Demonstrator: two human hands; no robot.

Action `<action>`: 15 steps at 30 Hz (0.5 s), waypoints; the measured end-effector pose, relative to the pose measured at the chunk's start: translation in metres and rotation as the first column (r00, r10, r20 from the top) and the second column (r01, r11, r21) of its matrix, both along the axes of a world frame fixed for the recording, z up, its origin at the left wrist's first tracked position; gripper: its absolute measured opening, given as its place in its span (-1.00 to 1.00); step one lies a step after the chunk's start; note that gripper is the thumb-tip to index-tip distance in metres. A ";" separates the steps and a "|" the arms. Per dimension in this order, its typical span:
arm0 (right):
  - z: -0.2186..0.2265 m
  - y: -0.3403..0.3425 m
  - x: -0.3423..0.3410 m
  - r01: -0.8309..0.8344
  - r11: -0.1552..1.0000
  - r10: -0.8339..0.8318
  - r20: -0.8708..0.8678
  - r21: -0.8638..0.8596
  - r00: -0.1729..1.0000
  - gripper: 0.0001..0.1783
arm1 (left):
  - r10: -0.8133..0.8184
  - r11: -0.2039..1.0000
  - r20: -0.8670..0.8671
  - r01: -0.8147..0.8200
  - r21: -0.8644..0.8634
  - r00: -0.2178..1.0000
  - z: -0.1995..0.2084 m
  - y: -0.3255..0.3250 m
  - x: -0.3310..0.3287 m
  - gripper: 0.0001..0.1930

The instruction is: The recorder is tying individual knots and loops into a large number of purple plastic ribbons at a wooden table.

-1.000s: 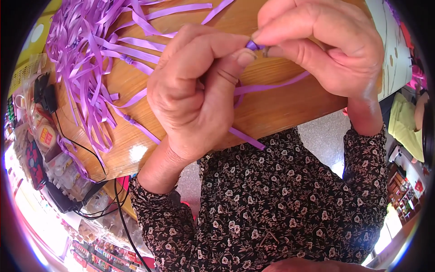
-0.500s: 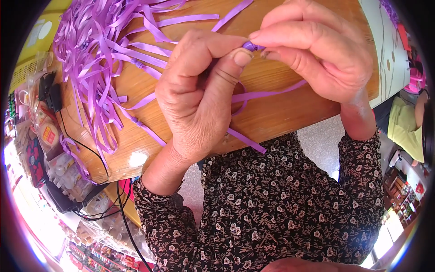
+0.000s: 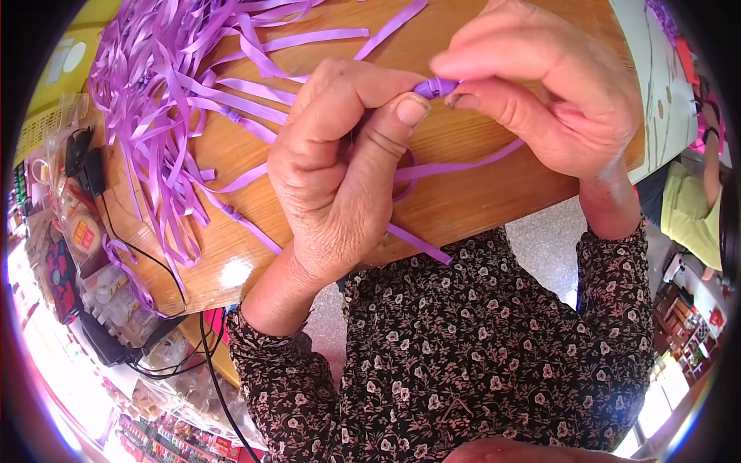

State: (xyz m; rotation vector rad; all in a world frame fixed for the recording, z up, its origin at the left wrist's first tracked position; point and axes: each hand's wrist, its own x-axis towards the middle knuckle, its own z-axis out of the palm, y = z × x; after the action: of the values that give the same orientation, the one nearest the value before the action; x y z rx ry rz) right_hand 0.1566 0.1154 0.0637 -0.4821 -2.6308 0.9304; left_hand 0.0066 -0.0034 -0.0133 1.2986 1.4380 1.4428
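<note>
Found small purple clip (image 3: 436, 87) raised above the wooden table (image 3: 463, 193), between both hands. Noted left hand (image 3: 332, 170) grasping the clip's left end between thumb and forefinger, with remaining fingers curled toward the palm. Noted right hand (image 3: 556, 100) just beside the opposite end, with forefinger above and thumb below. Cannot tell whether right fingertips press on the clip or merely lie near.

Observed loose purple ribbon (image 3: 478, 160) running from behind the left hand across the table toward the right wrist. Observed ribbon end (image 3: 421, 245) emerging below the left hand and crossing the table's near edge. Cannot tell whether either joins the clip.

Recorded tangled ribbon heap (image 3: 166, 92) on the table's left part, with several lengths fanning toward the left hand. Recorded at far left a yellow basket (image 3: 42, 127), and a black adapter (image 3: 93, 170) with black cord (image 3: 139, 251) trailing along the table. Recorded at right a white board (image 3: 671, 100) adjoining the table, and beyond it a person in pale green clothing (image 3: 691, 216). Noted dark flowered shirt (image 3: 494, 347) on the wearer.
</note>
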 end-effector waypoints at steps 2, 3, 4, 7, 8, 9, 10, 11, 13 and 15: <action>-0.002 -0.003 -0.006 0.007 1.000 -0.007 0.005 -0.002 1.000 -0.87 | 0.013 0.998 0.019 -0.012 -0.055 1.000 0.001 0.000 0.000 -0.94; -0.002 -0.003 -0.005 0.011 1.000 -0.011 0.008 -0.003 1.000 -0.87 | -0.001 1.000 -0.006 0.001 -0.001 1.000 -0.001 0.001 -0.001 -0.94; -0.001 -0.003 -0.004 0.015 1.000 -0.015 0.011 -0.005 1.000 -0.87 | -0.013 0.999 -0.031 0.015 0.052 0.999 -0.003 0.002 -0.001 -0.95; -0.001 -0.003 -0.002 0.023 1.000 -0.023 0.018 -0.011 1.000 -0.86 | -0.007 0.998 -0.035 0.010 0.067 0.999 -0.004 0.000 -0.001 -0.94; 0.000 -0.004 -0.002 0.026 1.000 -0.026 0.020 -0.012 0.999 -0.86 | -0.007 0.998 -0.035 0.009 0.069 0.999 -0.005 0.000 -0.001 -0.94; 0.000 -0.004 -0.002 0.029 0.999 -0.029 0.023 -0.013 0.999 -0.86 | -0.004 0.996 -0.048 0.008 0.091 0.999 -0.007 0.000 -0.001 -0.94; 0.000 -0.004 -0.002 0.032 0.999 -0.031 0.026 -0.015 0.999 -0.86 | 0.000 0.994 -0.061 0.007 0.113 0.998 -0.008 0.000 -0.001 -0.93; 0.000 -0.004 -0.001 0.034 0.999 -0.033 0.028 -0.017 0.999 -0.86 | 0.002 0.994 -0.062 0.005 0.113 0.998 -0.007 -0.001 0.000 -0.93; 0.000 -0.003 0.002 0.036 0.999 -0.036 0.034 -0.022 0.999 -0.86 | 0.028 0.997 -0.034 -0.025 0.071 0.999 -0.005 -0.003 0.002 -0.92; 0.000 -0.004 0.002 0.046 0.998 -0.045 0.041 -0.030 0.998 -0.86 | 0.026 0.998 0.008 -0.027 0.061 1.000 -0.006 -0.001 0.004 -0.92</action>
State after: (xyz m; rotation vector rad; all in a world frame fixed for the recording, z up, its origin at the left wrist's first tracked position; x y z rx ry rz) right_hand 0.1584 0.1117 0.0637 -0.5720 -2.6330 0.9585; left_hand 0.0102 -0.0048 -0.0195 1.3149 1.4218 1.5175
